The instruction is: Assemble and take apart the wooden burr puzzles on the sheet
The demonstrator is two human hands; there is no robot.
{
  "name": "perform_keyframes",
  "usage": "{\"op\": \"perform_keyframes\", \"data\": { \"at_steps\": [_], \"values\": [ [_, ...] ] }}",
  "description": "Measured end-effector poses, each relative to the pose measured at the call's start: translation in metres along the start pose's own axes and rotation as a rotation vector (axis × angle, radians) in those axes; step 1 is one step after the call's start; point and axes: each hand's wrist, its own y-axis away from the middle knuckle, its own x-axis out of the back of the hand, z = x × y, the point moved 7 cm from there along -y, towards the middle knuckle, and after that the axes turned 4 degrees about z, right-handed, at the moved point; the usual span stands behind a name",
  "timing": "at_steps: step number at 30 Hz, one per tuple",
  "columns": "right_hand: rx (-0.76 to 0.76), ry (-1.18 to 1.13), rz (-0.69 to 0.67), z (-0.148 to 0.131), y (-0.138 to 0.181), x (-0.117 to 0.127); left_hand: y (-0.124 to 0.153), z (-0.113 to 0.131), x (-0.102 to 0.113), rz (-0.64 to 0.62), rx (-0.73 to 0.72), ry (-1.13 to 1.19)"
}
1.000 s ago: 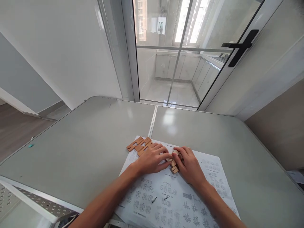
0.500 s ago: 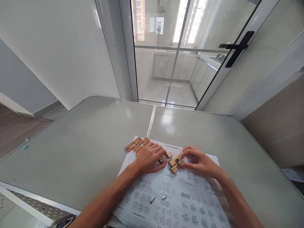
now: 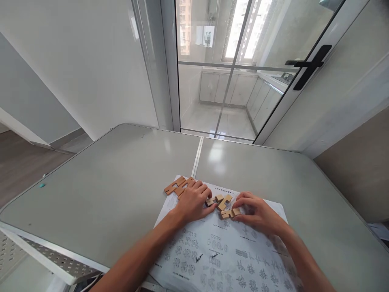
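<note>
On a printed sheet (image 3: 185, 251) lie several notched wooden puzzle pieces. My left hand (image 3: 194, 202) rests there with fingers curled round a small dark-ended wooden puzzle piece (image 3: 209, 202), partly hidden by thumb and fingertips. A notched light wooden puzzle piece (image 3: 230, 213) is pinched by its right end between the thumb and fingers of my right hand (image 3: 258, 213). Between the hands lie an angled light piece (image 3: 224, 202) and a small block (image 3: 219, 198). Two flat brown wooden plates with cut-outs (image 3: 174, 185) sit beyond my left hand, one partly covered by it.
The grey table (image 3: 121, 182) has a pale seam (image 3: 198, 156) running away from me. A small teal bit (image 3: 41, 185) lies by its left edge. Past the far edge stands a glass door with a black handle (image 3: 312, 65). A white wall (image 3: 91, 61) rises at left.
My right hand has drawn a notched piece apart from the angled one and turned it nearly level. My left hand stays by its piece. The whole view has shifted slightly.
</note>
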Motion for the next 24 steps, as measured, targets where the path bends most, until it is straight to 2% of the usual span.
{"op": "perform_keyframes", "data": {
  "at_steps": [5,10,14,19,22,24],
  "values": [
    [-0.027,-0.184,0.052,-0.001,0.0,0.004,-0.001,0.001,0.003,0.04,0.022,-0.007],
    [0.064,-0.176,0.24,-0.013,-0.001,0.007,-0.006,0.001,0.026,0.195,0.151,0.095],
    [0.142,-0.047,0.387,-0.02,0.001,0.005,-0.008,0.007,0.026,0.142,0.15,0.277],
    [0.259,0.034,0.468,-0.032,0.004,-0.006,-0.007,0.011,0.019,0.085,0.173,0.393],
    [0.243,0.028,0.467,-0.033,0.002,-0.016,-0.007,0.005,0.016,0.077,0.263,0.472],
    [0.178,0.022,0.49,-0.029,0.0,-0.022,-0.007,-0.001,0.015,0.1,0.348,0.507]
  ]
}}
